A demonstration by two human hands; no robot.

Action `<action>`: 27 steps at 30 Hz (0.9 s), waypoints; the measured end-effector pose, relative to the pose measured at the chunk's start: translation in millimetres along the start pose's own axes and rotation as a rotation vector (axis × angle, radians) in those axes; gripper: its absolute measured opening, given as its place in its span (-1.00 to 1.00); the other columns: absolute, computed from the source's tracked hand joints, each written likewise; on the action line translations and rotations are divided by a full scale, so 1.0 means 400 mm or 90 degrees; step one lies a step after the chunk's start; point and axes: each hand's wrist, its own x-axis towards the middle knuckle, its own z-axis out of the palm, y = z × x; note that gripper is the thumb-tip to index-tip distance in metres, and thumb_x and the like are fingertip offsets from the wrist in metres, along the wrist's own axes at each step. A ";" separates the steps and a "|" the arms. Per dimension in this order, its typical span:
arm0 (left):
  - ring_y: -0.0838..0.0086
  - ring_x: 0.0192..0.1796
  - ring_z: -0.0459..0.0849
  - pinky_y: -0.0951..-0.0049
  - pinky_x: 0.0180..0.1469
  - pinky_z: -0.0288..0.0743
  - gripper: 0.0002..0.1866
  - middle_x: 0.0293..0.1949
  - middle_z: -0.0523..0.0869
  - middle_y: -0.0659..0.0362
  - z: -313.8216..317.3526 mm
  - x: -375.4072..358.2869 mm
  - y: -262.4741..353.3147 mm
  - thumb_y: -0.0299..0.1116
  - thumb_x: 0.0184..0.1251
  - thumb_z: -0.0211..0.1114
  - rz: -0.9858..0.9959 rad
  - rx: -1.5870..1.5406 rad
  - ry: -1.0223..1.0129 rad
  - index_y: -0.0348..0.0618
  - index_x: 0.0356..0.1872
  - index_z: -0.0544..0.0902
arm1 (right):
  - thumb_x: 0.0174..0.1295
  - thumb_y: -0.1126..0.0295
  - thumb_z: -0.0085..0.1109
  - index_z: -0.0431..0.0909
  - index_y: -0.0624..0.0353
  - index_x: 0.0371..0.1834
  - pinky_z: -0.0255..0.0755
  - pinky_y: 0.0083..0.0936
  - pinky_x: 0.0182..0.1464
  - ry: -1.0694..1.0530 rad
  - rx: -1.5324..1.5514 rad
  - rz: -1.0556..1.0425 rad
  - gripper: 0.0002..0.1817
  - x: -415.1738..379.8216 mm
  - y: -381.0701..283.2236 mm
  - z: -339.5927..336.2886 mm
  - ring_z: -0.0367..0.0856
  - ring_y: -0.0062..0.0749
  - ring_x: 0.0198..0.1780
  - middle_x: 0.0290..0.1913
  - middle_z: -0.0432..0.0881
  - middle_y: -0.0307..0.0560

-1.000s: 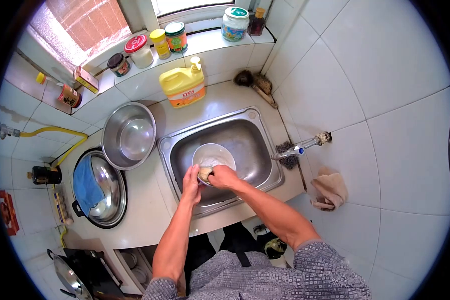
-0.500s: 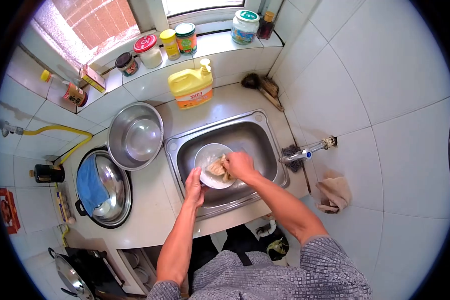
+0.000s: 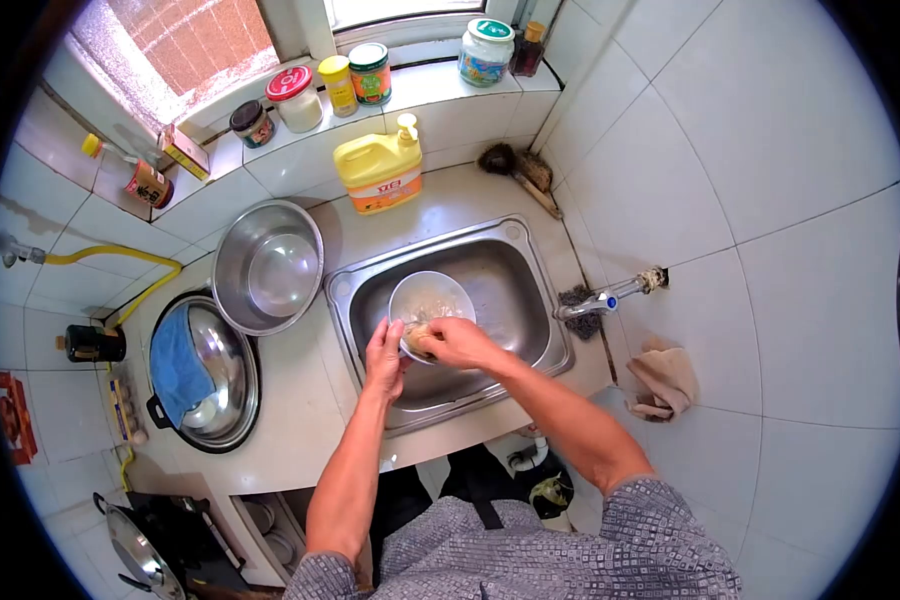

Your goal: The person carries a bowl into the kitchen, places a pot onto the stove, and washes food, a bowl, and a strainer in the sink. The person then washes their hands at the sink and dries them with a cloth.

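Observation:
A white bowl [image 3: 432, 292] is held over the metal sink [image 3: 515, 285], tilted a little, with some wet residue inside. My left hand [image 3: 385, 360] grips the bowl's lower left rim. A beige cloth [image 3: 416, 343] is bunched in the fingers of my right hand [image 3: 455, 343], pressed against the near side of the bowl. My right hand hides part of the cloth and of the rim.
A steel basin [image 3: 270, 268] and a lidded pan [image 3: 225, 375] with a blue cloth [image 3: 180, 365] stand left. Behind is a yellow detergent bottle [image 3: 380, 170]. The faucet [image 3: 605, 300] juts from the right wall, near a brush [image 3: 530, 185].
My right hand has moved the cloth from the bowl's inside middle towards its near left edge. More of the bowl's inside shows. My left hand still holds the rim.

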 end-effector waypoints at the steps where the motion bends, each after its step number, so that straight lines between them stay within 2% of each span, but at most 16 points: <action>1: 0.49 -0.03 0.66 0.29 -0.10 0.69 -0.65 -0.06 0.64 0.26 0.000 -0.001 -0.005 -0.02 0.46 0.22 0.002 0.008 -0.003 -0.01 0.06 0.51 | 0.25 0.10 0.19 0.68 0.24 -0.27 0.51 -0.25 -0.21 -0.001 0.001 0.001 -0.63 0.007 -0.008 0.022 0.67 -0.04 -0.27 -0.28 0.70 0.17; 3: 0.50 -0.03 0.66 0.30 -0.11 0.69 -0.66 -0.08 0.64 0.27 -0.001 -0.007 -0.011 -0.03 0.47 0.22 0.001 0.017 -0.002 -0.01 0.05 0.51 | 0.27 0.13 0.17 0.64 0.25 -0.21 0.50 -0.27 -0.23 0.109 0.249 0.055 -0.65 0.011 -0.046 0.053 0.64 -0.03 -0.32 -0.33 0.68 0.16; 5: 0.51 -0.05 0.65 0.31 -0.13 0.68 -0.68 -0.08 0.64 0.28 -0.004 -0.003 -0.011 -0.05 0.47 0.22 0.028 -0.001 0.001 0.00 0.04 0.51 | 0.28 0.16 0.18 0.61 0.26 -0.21 0.48 -0.30 -0.21 0.125 0.233 0.052 -0.67 -0.007 -0.063 0.063 0.62 -0.07 -0.31 -0.34 0.65 0.15; 7: 0.51 -0.05 0.66 0.31 -0.12 0.68 -0.68 -0.08 0.65 0.28 -0.032 0.008 -0.022 -0.04 0.47 0.21 0.037 -0.001 0.010 0.00 0.04 0.51 | 0.26 0.19 0.18 0.61 0.25 -0.19 0.48 -0.27 -0.16 0.062 0.141 -0.051 -0.69 -0.033 -0.058 0.056 0.63 -0.02 -0.24 -0.29 0.65 0.16; 8: 0.51 -0.05 0.66 0.30 -0.11 0.69 -0.67 -0.08 0.65 0.27 -0.045 0.012 -0.026 -0.03 0.47 0.21 0.047 -0.003 0.020 0.00 0.04 0.51 | 0.22 0.29 0.15 0.62 0.24 -0.19 0.48 -0.21 -0.11 0.051 0.055 -0.110 -0.76 -0.043 -0.043 0.049 0.64 0.06 -0.15 -0.23 0.67 0.16; 9: 0.51 -0.05 0.66 0.30 -0.11 0.69 -0.67 -0.08 0.65 0.27 -0.040 0.003 -0.016 -0.03 0.47 0.21 0.048 -0.004 0.020 0.00 0.04 0.51 | 0.22 0.29 0.15 0.62 0.24 -0.19 0.48 -0.21 -0.11 0.051 0.055 -0.111 -0.76 -0.047 -0.024 0.026 0.64 0.06 -0.15 -0.23 0.67 0.16; 11: 0.51 -0.06 0.68 0.29 -0.11 0.69 -0.65 -0.09 0.65 0.28 -0.030 -0.021 -0.002 0.00 0.46 0.22 0.000 -0.007 0.009 0.00 0.03 0.52 | 0.18 0.40 0.10 0.62 0.22 -0.22 0.51 -0.13 -0.07 -0.116 -0.126 -0.135 -0.82 -0.041 0.015 -0.028 0.64 0.14 -0.09 -0.18 0.68 0.18; 13: 0.51 -0.07 0.69 0.28 -0.11 0.69 -0.65 -0.09 0.66 0.28 -0.002 -0.038 -0.005 0.00 0.45 0.22 -0.015 0.013 0.010 0.01 0.02 0.52 | 0.10 0.46 0.10 0.68 0.13 -0.31 0.53 -0.11 -0.03 -0.131 -0.218 -0.086 -0.84 -0.026 0.035 -0.045 0.68 0.11 -0.06 -0.11 0.71 0.16; 15: 0.51 -0.05 0.69 0.22 -0.10 0.69 -0.64 -0.07 0.67 0.28 0.006 -0.037 -0.019 0.00 0.43 0.23 -0.056 0.035 0.017 0.01 0.05 0.52 | 0.11 0.46 0.14 0.68 0.04 -0.25 0.53 -0.08 -0.09 -0.024 -0.423 -0.028 -0.82 0.004 0.040 -0.049 0.70 0.03 -0.12 -0.15 0.73 0.02; 16: 0.50 -0.04 0.69 0.21 -0.09 0.69 -0.63 -0.07 0.67 0.27 -0.001 -0.034 -0.032 0.00 0.44 0.23 -0.063 0.035 0.004 0.01 0.07 0.51 | 0.11 0.46 0.14 0.68 0.04 -0.25 0.53 -0.08 -0.09 -0.027 -0.420 -0.046 -0.82 0.012 0.039 -0.050 0.70 0.03 -0.12 -0.15 0.73 0.02; 18: 0.48 -0.02 0.68 0.18 -0.04 0.68 -0.60 -0.05 0.66 0.26 0.009 -0.035 -0.017 0.01 0.44 0.22 -0.074 0.026 -0.018 0.01 0.11 0.51 | 0.12 0.44 0.17 0.64 0.00 -0.17 0.51 -0.13 -0.15 0.213 -0.364 -0.128 -0.80 0.022 0.033 -0.054 0.69 -0.06 -0.19 -0.22 0.72 -0.06; 19: 0.47 0.00 0.67 0.16 -0.01 0.67 -0.59 -0.04 0.65 0.25 0.017 -0.039 -0.004 0.02 0.44 0.21 -0.084 0.017 -0.032 0.00 0.13 0.50 | 0.12 0.44 0.17 0.64 0.00 -0.17 0.51 -0.13 -0.15 0.208 -0.360 -0.145 -0.80 0.027 0.024 -0.051 0.69 -0.06 -0.19 -0.22 0.72 -0.06; 21: 0.44 0.03 0.66 0.14 0.04 0.65 -0.55 0.01 0.64 0.23 0.028 -0.046 0.022 0.05 0.44 0.20 -0.084 0.008 -0.044 -0.01 0.16 0.48 | 0.14 0.43 0.16 0.60 0.01 -0.13 0.50 -0.20 -0.19 0.342 -0.278 -0.238 -0.79 0.025 0.000 -0.056 0.66 -0.10 -0.24 -0.27 0.68 -0.10; 23: 0.42 0.07 0.65 0.11 0.08 0.64 -0.51 0.05 0.62 0.22 0.037 -0.045 0.035 0.06 0.44 0.20 -0.110 0.025 -0.080 -0.02 0.19 0.46 | 0.13 0.43 0.17 0.61 0.01 -0.18 0.49 -0.24 -0.16 0.354 -0.266 -0.265 -0.82 0.036 -0.011 -0.063 0.65 -0.12 -0.22 -0.26 0.68 -0.10; 26: 0.44 0.08 0.63 0.07 0.10 0.62 -0.48 0.06 0.61 0.22 0.036 -0.048 0.045 0.07 0.43 0.22 -0.099 0.038 -0.093 -0.03 0.23 0.44 | 0.13 0.42 0.19 0.64 -0.03 -0.20 0.50 -0.18 -0.19 0.360 -0.299 -0.227 -0.83 0.026 -0.015 -0.087 0.66 -0.11 -0.25 -0.28 0.68 -0.08; 27: 0.44 0.08 0.63 0.07 0.09 0.62 -0.46 0.06 0.61 0.23 0.037 -0.052 0.048 0.07 0.42 0.23 -0.086 0.048 -0.099 -0.04 0.24 0.44 | 0.15 0.39 0.19 0.66 -0.03 -0.21 0.50 -0.14 -0.21 0.341 -0.308 -0.166 -0.84 0.020 0.003 -0.092 0.66 -0.10 -0.26 -0.29 0.68 -0.07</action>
